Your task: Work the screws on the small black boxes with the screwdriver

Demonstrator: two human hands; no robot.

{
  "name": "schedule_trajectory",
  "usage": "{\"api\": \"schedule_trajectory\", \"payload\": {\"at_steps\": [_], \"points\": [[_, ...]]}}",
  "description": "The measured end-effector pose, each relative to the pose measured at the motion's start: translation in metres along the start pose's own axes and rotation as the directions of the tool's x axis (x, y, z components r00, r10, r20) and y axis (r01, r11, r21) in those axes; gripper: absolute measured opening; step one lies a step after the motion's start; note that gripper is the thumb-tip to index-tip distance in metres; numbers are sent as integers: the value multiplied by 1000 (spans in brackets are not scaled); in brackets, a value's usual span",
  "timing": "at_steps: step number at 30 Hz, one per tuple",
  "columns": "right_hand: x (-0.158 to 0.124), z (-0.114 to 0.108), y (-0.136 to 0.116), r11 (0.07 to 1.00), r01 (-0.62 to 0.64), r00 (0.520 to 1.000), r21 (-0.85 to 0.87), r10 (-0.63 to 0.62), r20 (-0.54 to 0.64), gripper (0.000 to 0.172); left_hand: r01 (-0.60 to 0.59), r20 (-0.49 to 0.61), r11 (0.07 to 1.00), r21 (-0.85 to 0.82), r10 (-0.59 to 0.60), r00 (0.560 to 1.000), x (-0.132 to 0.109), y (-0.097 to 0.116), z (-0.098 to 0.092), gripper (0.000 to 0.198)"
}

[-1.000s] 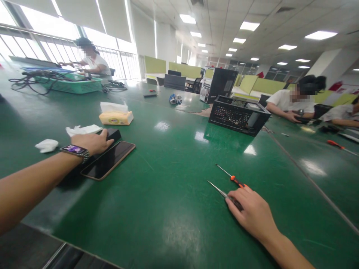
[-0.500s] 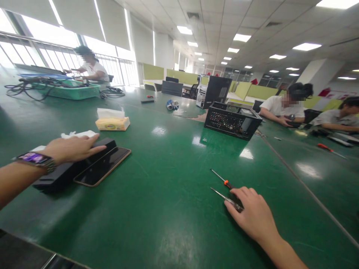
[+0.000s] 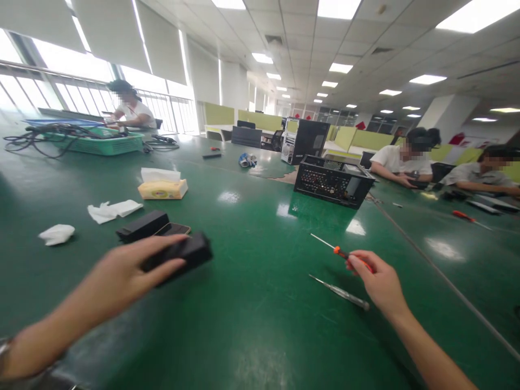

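Observation:
My left hand [image 3: 132, 266] is closed round a black oblong box [image 3: 198, 253], held above the table at centre left. Behind it a second black box [image 3: 143, 225] lies on the table, beside a phone [image 3: 179, 229] mostly hidden by my hand and the held box. My right hand [image 3: 381, 279] grips an orange and black screwdriver [image 3: 342, 253] by its handle, the thin shaft pointing up and left. Just below that hand, a screwdriver with a clear, greyish handle [image 3: 343, 293] rests on the green table, apart from my fingers.
Crumpled tissues [image 3: 57, 234] and a tissue pack [image 3: 163, 189] lie at left, before a green basket [image 3: 117, 144] with cables. A black computer case [image 3: 331, 181] and a computer tower [image 3: 311, 140] stand farther back. Another orange screwdriver [image 3: 463, 216] lies at right, near two seated people.
My left hand has lifted one black box off the table and moved it right. My right hand has taken up the orange screwdriver; the clear-handled one lies free.

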State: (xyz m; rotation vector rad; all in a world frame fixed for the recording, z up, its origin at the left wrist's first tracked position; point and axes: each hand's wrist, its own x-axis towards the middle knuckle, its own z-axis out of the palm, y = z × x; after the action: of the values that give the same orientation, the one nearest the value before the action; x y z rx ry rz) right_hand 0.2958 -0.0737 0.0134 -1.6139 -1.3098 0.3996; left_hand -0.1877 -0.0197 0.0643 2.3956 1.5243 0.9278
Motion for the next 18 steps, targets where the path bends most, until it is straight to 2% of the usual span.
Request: {"api": "schedule_trajectory", "payload": {"at_steps": [1,3,5,7,9,12,18], "points": [[4,0,-12,991,-24,999,131,27,-20,34,-81,116,996,-29,84,990,4,24,20,40],[13,-1,-37,952,-46,999,302,50,-7,35,-230,281,964,-134,260,924,12,71,60,39],[22,0,-59,919,-24,1000,395,25,1,27,-310,348,925,-221,371,861,17,106,97,41],[26,2,-75,915,2,1000,403,5,-18,24,-344,371,895,-284,434,821,22,126,124,43],[24,5,-84,959,49,999,277,-52,3,25,-339,363,872,-354,462,809,24,133,141,44],[15,11,-89,987,153,985,46,-157,77,24,-282,333,841,-462,459,824,24,131,154,43],[8,16,-90,972,235,972,-23,-235,26,22,-236,319,808,-540,456,831,21,126,157,40]]}}
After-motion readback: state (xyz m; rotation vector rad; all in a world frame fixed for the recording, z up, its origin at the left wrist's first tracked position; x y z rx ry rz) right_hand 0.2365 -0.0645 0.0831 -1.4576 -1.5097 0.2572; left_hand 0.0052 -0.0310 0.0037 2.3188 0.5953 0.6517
